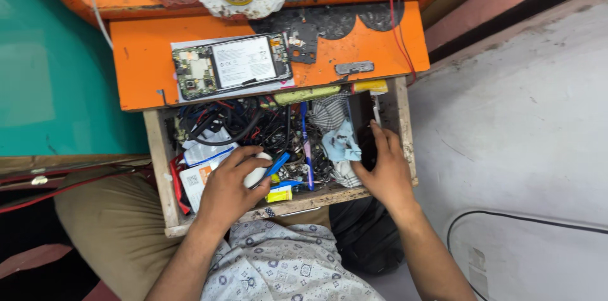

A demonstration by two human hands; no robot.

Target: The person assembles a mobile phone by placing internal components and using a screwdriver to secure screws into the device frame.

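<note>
Drawer (pixel 158 168): open, crammed with cables.
Left hand (pixel 225 190): grasping white object (pixel 258 169), seven o'clock.
Right hand (pixel 383 171): fingers spread, released, resting at four o'clock.
Phone (pixel 231 63): opened, twelve o'clock.

We had single head camera only: looked steeply down from above, close range, onto open cluttered wooden drawer (pixel 158 168) beneath orange-painted workbench top (pixel 354 41), our lap at bottom edge.
</note>
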